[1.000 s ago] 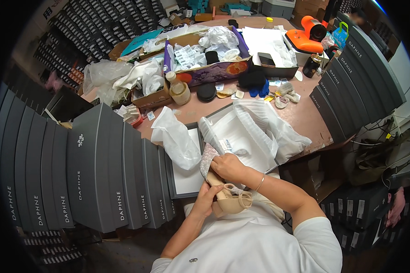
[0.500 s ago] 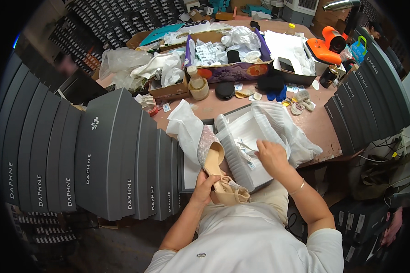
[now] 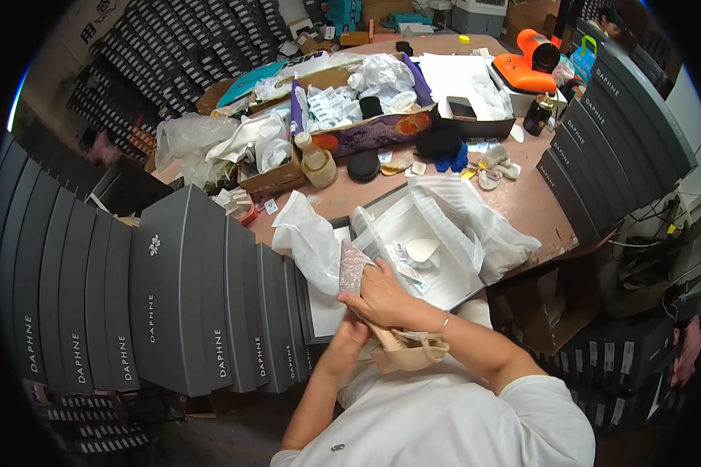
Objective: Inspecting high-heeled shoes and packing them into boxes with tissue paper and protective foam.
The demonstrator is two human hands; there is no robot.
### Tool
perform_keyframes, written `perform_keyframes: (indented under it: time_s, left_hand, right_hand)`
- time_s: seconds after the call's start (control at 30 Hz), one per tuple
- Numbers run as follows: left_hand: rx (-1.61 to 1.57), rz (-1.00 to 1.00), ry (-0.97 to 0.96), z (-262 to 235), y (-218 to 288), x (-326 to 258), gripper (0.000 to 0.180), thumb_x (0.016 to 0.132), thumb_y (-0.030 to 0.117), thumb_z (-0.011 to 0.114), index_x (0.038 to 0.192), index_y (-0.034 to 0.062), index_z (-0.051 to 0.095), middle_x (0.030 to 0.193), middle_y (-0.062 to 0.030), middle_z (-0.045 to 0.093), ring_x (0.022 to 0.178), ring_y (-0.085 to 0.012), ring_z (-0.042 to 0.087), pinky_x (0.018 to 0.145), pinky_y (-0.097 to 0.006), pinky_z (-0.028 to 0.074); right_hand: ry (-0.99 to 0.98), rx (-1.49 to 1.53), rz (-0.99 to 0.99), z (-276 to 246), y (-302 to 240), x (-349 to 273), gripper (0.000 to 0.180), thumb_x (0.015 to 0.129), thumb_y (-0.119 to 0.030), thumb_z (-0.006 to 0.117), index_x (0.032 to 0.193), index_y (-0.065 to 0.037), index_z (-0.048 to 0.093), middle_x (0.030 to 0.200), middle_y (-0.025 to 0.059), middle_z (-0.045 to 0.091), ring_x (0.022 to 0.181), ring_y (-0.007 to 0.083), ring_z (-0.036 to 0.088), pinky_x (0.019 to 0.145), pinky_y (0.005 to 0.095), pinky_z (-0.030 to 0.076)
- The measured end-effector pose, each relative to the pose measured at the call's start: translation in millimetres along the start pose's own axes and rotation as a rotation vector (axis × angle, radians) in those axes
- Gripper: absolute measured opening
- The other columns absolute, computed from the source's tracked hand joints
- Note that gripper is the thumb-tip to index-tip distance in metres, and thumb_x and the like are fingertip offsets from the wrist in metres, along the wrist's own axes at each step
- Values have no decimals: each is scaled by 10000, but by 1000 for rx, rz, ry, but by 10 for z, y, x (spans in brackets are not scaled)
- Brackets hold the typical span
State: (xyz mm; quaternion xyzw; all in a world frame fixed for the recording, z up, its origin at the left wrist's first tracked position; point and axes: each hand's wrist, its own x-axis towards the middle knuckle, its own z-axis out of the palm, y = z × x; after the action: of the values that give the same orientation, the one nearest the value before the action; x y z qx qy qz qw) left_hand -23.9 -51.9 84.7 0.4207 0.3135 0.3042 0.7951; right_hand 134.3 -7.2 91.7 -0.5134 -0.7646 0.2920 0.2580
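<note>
A beige shoe with a pointed, glittery pink toe [image 3: 354, 267] and a strap at its heel is between my hands, toe pointing away from me. My left hand [image 3: 343, 347] is closed round its side from below. Over the shoe's opening lies my right hand [image 3: 387, 297], thumb at one edge of the toe; whether its fingertips reach inside is hidden. Beyond them sits an open shoe box [image 3: 449, 286] with a white inside, holding foam sheeting [image 3: 442, 222], a white oval pad [image 3: 423, 249] and small printed packets [image 3: 410, 272]. White tissue paper [image 3: 308, 233] stands left of the toe.
Stacks of dark grey shoe boxes rise at left [image 3: 181, 296] and right [image 3: 611, 148]. Farther back are a purple carton [image 3: 378, 131] full of crumpled paper, a bottle [image 3: 317, 162], a black round tin [image 3: 364, 166], a phone [image 3: 461, 109] and an orange device [image 3: 526, 71].
My right hand has moved left from the box onto the shoe's toe. A white oval pad now shows in the box. The left hand keeps hold of the shoe.
</note>
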Motion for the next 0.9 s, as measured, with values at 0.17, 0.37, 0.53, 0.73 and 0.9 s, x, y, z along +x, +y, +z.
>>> perform_keyframes:
  time_s: [0.17,0.37,0.53,0.73,0.9]
  left_hand:
    - [-324,64,244,-257,169,437,555,981,443,447,1372,68,326,1091,-162,594,997,-251,610,871,-390,504]
    - [-378,13,422,-295,204,426,389,989,400,443,1228,93,445,968,-119,609,884,-216,620,808,-367,522]
    - [-443,68,485,-99,135,393,395,994,400,426,1220,84,497,1035,-95,631,948,-218,625,875,-364,505]
    - [-435,39,375,-237,6,354,442,975,394,460,1264,62,495,1122,-124,602,1019,-231,606,895,-374,505]
    - [-242,97,354,-45,6,370,443,992,324,443,1357,77,401,1190,-114,566,1046,-220,595,919,-352,499]
  right_hand:
    - [-223,-275,-99,23,-377,-289,768,942,-591,352,1365,49,382,1318,295,440,1287,425,361,1092,605,119]
    - [89,199,-109,470,-189,-131,716,942,-564,372,1261,65,495,1096,290,560,1124,442,482,1037,589,211]
    - [87,24,-171,343,-171,-159,639,948,-524,390,1194,48,533,1138,239,556,1086,381,487,1037,586,215]
    - [-171,65,-215,-21,-435,-616,831,928,-592,390,1362,113,307,1367,348,336,1321,465,288,1063,659,144]
    - [-159,-52,-104,146,-284,-597,952,867,-701,381,1404,79,289,1363,349,348,1309,470,297,1070,669,87]
